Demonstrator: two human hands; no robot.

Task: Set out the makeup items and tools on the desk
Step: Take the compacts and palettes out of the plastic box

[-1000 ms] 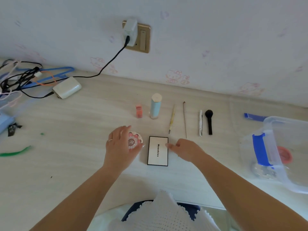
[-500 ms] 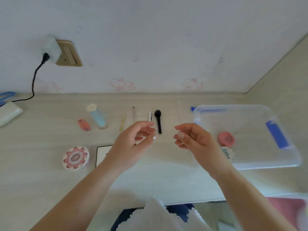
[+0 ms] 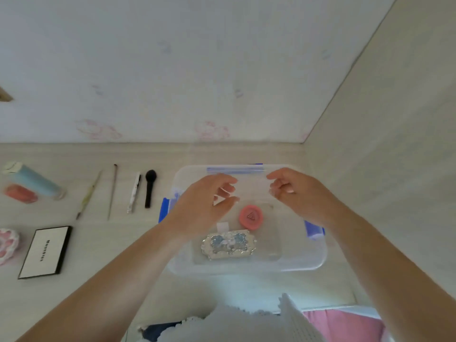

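Note:
Both my hands hover above a clear plastic bin (image 3: 318, 257) with blue latches. My left hand (image 3: 204, 203) and my right hand (image 3: 293, 193) have loosely curled fingers and hold nothing. Inside the bin lie a round pink compact (image 3: 251, 217) and an ornate silver and blue case (image 3: 228, 245). Laid out on the desk to the left are a black brush (image 3: 148, 187), a white tube (image 3: 134, 192), a thin brown stick (image 3: 112, 191), a yellowish pencil (image 3: 88, 195), a light blue bottle (image 3: 33, 180), a small pink item (image 3: 21, 193), a white palette box (image 3: 45, 251) and a pink flower compact (image 3: 7, 244).
The wall runs along the back of the desk, and a side panel (image 3: 382, 169) closes the right end just beyond the bin. The desk's front edge is near my body, with white knitted fabric (image 3: 237, 324) below.
My view swung right from the palette to the bin. Both hands left the palette and flower compact, moved right, and now hang over the bin.

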